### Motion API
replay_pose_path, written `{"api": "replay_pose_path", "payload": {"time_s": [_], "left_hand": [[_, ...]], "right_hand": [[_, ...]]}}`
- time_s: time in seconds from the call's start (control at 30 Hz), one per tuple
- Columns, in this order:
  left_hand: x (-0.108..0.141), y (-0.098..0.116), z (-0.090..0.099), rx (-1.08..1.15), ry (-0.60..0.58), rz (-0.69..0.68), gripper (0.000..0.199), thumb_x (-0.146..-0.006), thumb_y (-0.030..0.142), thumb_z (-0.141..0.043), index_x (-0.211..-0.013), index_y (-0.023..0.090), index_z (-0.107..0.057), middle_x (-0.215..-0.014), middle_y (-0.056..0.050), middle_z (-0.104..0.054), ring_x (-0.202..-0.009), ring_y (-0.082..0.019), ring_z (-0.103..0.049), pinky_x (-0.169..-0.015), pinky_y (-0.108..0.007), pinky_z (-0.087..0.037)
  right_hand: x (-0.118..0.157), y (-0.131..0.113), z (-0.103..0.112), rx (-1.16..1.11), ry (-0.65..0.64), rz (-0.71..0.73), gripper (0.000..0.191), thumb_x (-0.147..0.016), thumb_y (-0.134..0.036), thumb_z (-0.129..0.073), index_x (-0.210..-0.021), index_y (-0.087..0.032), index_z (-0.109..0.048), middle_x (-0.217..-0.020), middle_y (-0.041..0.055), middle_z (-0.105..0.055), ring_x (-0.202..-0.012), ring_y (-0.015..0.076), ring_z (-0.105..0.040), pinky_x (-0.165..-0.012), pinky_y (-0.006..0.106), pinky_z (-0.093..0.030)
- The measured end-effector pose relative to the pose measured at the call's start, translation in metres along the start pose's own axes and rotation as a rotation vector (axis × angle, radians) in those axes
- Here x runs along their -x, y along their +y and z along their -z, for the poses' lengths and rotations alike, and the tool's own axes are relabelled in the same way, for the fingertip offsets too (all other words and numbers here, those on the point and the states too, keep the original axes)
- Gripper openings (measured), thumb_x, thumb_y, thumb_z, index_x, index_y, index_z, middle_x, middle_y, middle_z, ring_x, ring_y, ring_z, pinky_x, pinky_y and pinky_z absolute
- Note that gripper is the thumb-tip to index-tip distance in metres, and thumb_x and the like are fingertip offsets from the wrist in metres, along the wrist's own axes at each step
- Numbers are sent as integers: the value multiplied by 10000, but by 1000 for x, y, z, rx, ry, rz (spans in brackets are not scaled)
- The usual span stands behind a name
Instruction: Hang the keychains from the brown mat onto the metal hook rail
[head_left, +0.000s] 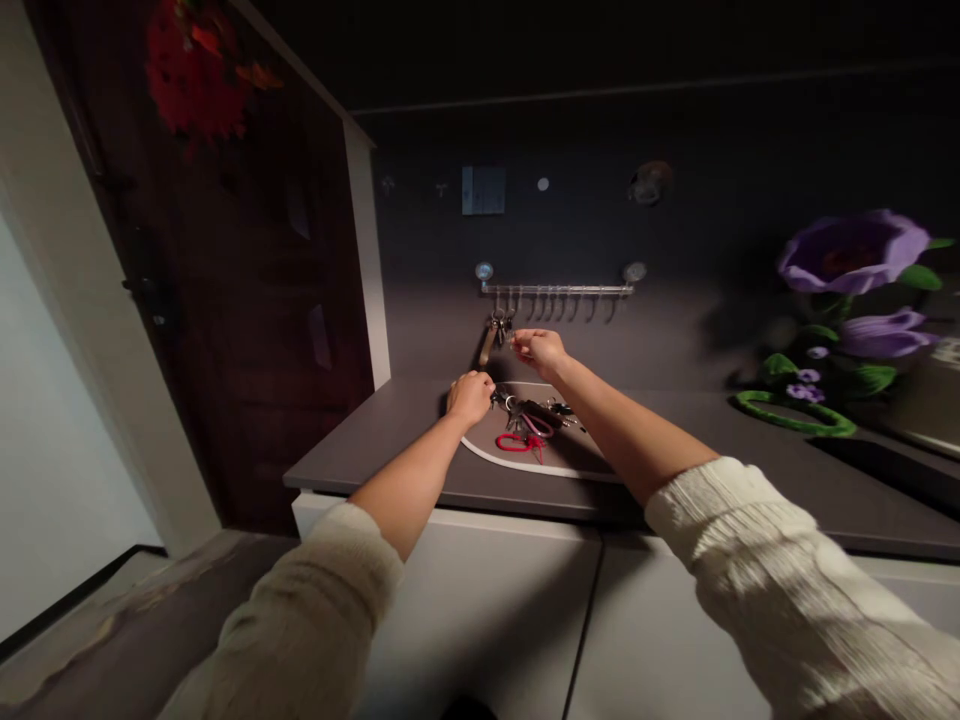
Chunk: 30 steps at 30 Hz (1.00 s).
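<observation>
My left hand [471, 398] is closed low over the left side of a white-rimmed tray [517, 464], its fingertips by a bunch of keys [513, 408]. What lies inside its fingers is hidden. Higher up, my right hand [541, 350] is pinched just right of some hanging keys [501, 326]; whatever it holds is too small to make out. Those keys hang with a tan strap [487, 344] from the left end of a clear hook rail [559, 290]. A red loop [511, 442] and a pink loop [541, 430] lie among more keys in the tray.
The tray stands on a grey countertop [375, 440] above white cabinet doors [495, 600]. Purple artificial flowers [855, 255] and a green ring [795, 415] are at the right. A dark door [255, 300] is at the left. A switch plate [484, 190] sits above the rail.
</observation>
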<state>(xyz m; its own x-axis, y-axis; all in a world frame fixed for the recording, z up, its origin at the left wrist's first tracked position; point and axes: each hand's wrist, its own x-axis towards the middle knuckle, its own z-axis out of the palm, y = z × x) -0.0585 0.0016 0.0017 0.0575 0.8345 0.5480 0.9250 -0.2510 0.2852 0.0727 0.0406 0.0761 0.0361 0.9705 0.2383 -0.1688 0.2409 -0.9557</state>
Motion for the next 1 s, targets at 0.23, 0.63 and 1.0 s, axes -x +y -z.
{"api": "replay_pose_path", "payload": {"time_s": [0.23, 0.63, 1.0], "left_hand": [[-1, -4, -2, -1, -75, -4, 199, -797, 299, -492, -901, 241, -651, -965, -34, -623, -901, -148, -550, -792, -251, -391], [-5, -8, -7, -64, -119, -43, 190, -780, 262, -526, -904, 256, -669, -976, -30, -633, -935, -171, -539, -806, -279, -368], [-6, -7, -7, -117, -101, -47, 207, -821, 235, -453, -870, 222, -654, -962, -49, -616, -912, -168, -539, -792, -279, -357]], "right_hand": [[26, 28, 23, 219, -39, 130, 57, -667, -75, -564, -677, -124, -591, -623, 19, -621, -547, 69, -519, -540, 185, -389], [37, 39, 39, 649, -77, 384, 147, -594, -29, -623, -603, -175, -635, -614, 8, -625, -663, 134, -539, -781, 265, -401], [36, 45, 34, 919, -142, 441, 147, -673, -89, -575, -758, -154, -675, -777, 44, -672, -766, 144, -580, -785, 247, -405]]}}
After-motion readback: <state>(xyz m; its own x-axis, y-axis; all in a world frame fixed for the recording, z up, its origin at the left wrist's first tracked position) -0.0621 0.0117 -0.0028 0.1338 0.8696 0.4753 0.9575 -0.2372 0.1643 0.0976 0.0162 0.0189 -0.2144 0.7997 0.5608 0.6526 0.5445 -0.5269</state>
